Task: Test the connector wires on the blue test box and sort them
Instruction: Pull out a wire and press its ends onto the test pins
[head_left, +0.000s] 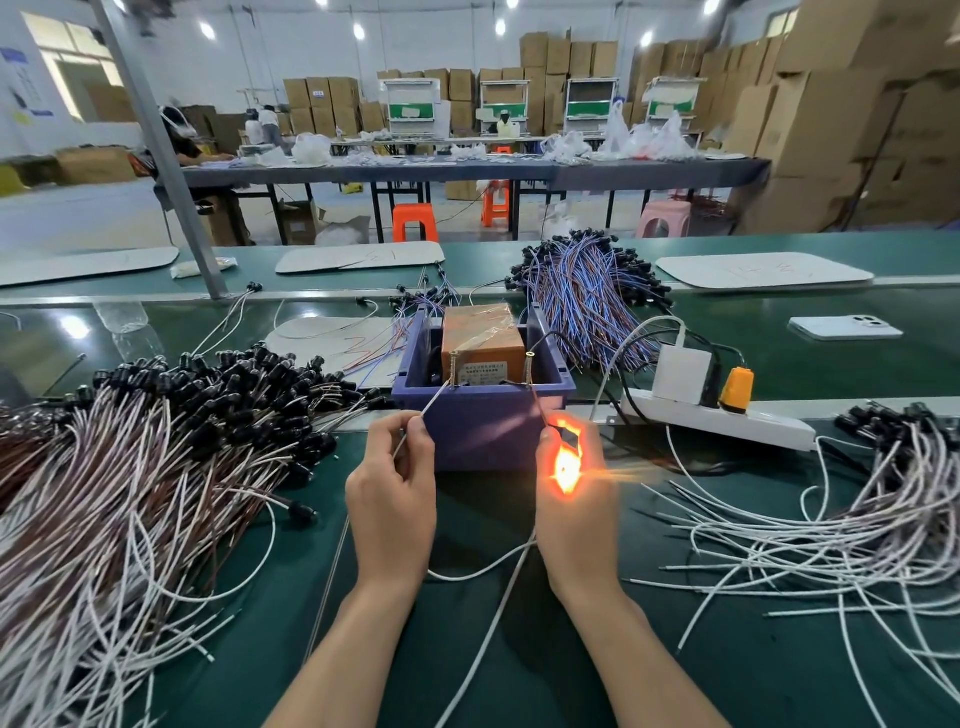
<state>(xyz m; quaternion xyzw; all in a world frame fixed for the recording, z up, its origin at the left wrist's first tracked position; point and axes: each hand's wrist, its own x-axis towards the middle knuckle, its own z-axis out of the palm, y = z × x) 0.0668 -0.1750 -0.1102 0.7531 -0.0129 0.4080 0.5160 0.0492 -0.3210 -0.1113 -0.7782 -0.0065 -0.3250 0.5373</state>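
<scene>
The blue test box stands on the green bench with an orange unit inside and two screw terminals on its front rim. My left hand pinches the white wire end, whose tip touches the left screw terminal. My right hand grips the wire's black connector, which glows bright orange between the fingers; a dark lead runs from it up to the right screw terminal. The white wire loops down between my wrists.
A big heap of white wires with black connectors lies at the left. A looser pile of the same wires lies at the right. A blue-purple wire bundle, a white power strip and a phone sit behind.
</scene>
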